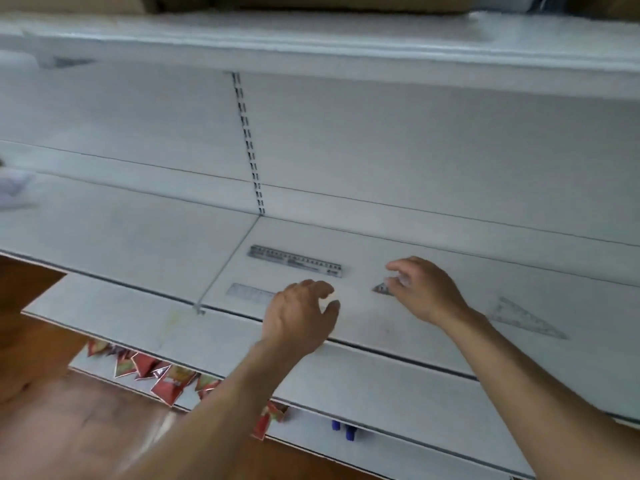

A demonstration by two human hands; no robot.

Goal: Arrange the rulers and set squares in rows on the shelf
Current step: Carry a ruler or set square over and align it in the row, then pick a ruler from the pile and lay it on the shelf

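Head view first, since it is the only one you have: the white shelf (433, 247) runs across in front of you, and all four of the task's pieces lie flat on its right-hand panel. The grey ruler (295, 260) sits farthest back, lying lengthwise along the shelf, just right of the seam between the panels. Nearer the front edge and roughly parallel to it lies the clear ruler (247, 291), faint against the white; its right end disappears under your left hand (301, 315). That hand is arched over the ruler's end with the fingers curled downward and the thumb held a little apart. The fingertips are hidden, so you cannot tell whether they grip the ruler or merely hover above it. Your right hand (424, 289) reaches in from the right, with its fingers loosely bent and spread. One fingertip meets the right end of the small set square (382, 289), and another finger is lifted above it with a gap between. The blur does not show whether the piece is pinched or only touched. The large set square (526, 318), clear and pale, lies well to the right of that hand, near the front edge, touched by nothing. Behind, a slotted upright (247, 140) climbs the back panel. Below, on the lower shelf (398, 386), red packets (166, 384) lie jumbled at the left, and two blue caps (343, 429) show farther right. Wooden floor (52, 427) fills the lower left corner.
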